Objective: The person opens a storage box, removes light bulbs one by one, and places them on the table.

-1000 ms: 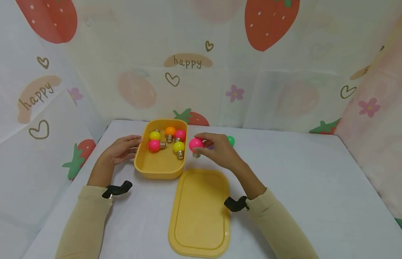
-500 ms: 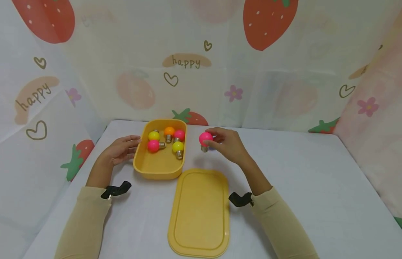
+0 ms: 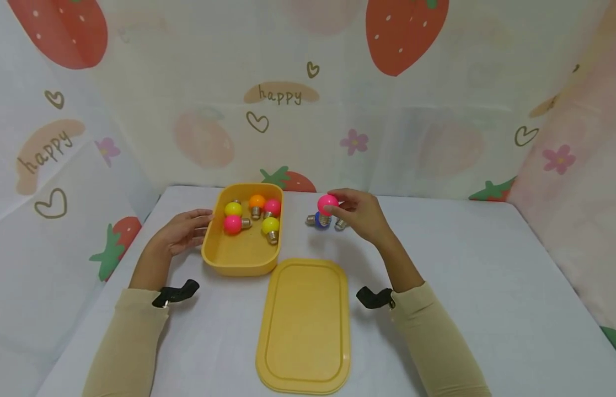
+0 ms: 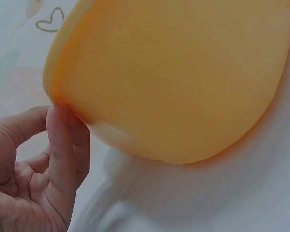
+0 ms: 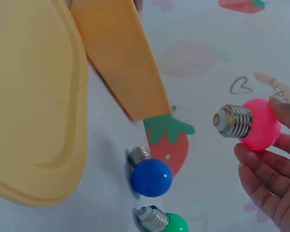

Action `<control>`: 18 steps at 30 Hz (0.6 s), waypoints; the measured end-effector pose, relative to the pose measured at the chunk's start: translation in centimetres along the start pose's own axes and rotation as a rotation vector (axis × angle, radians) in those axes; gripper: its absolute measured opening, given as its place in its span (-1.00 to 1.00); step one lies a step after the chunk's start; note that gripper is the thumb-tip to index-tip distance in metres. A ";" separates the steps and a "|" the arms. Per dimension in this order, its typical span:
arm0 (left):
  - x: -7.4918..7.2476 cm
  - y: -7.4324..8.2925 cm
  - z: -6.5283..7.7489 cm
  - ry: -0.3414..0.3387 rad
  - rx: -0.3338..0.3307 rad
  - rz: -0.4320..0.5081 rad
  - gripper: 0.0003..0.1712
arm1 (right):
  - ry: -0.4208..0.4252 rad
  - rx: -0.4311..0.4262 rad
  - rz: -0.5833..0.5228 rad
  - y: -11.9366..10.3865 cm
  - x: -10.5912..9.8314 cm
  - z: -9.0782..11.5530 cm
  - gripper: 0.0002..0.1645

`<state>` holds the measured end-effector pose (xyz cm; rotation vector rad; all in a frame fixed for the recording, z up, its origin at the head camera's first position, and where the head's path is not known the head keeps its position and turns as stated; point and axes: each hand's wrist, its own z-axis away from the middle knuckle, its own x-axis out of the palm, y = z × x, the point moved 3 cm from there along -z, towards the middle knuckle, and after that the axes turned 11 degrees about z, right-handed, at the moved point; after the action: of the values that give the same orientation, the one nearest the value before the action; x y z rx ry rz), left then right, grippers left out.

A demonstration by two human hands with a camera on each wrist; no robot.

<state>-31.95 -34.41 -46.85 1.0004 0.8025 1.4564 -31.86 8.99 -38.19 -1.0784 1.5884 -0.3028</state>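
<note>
My right hand (image 3: pixel 364 216) pinches a pink light bulb (image 3: pixel 327 204) between thumb and fingers, raised over the table with its metal screw base pointing down. In the right wrist view, a blue bulb (image 5: pixel 152 177) and a green bulb (image 5: pixel 176 223) lie below it. My left hand (image 3: pixel 186 231) rests its fingertips against the left side of a yellow plastic box (image 3: pixel 240 271). Inside that box lie several bulbs: a yellow bulb (image 3: pixel 270 225), an orange bulb (image 3: pixel 257 202) and pink ones among them. Up close, the left fingertips (image 4: pixel 60 113) touch the box's outer wall.
A flat yellow lid (image 3: pixel 304 325) lies on the white tablecloth (image 3: pixel 461 286), just in front of the box. Behind the table hangs a strawberry-printed cloth (image 3: pixel 288 49), and similar cloth closes off both sides.
My right hand has carried the pink bulb away from the box, to the right and farther back, and the blue bulb behind now shows. The left hand stays at the box.
</note>
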 end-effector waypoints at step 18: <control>0.3 0.5 0.8 -0.052 0.000 0.036 -0.32 | 0.018 0.185 -0.123 3.8 -2.3 -0.2 -0.47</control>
<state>-31.44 -34.20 -46.08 1.0539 0.7505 1.4553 -33.95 12.77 -39.28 -1.0332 1.4806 -0.5334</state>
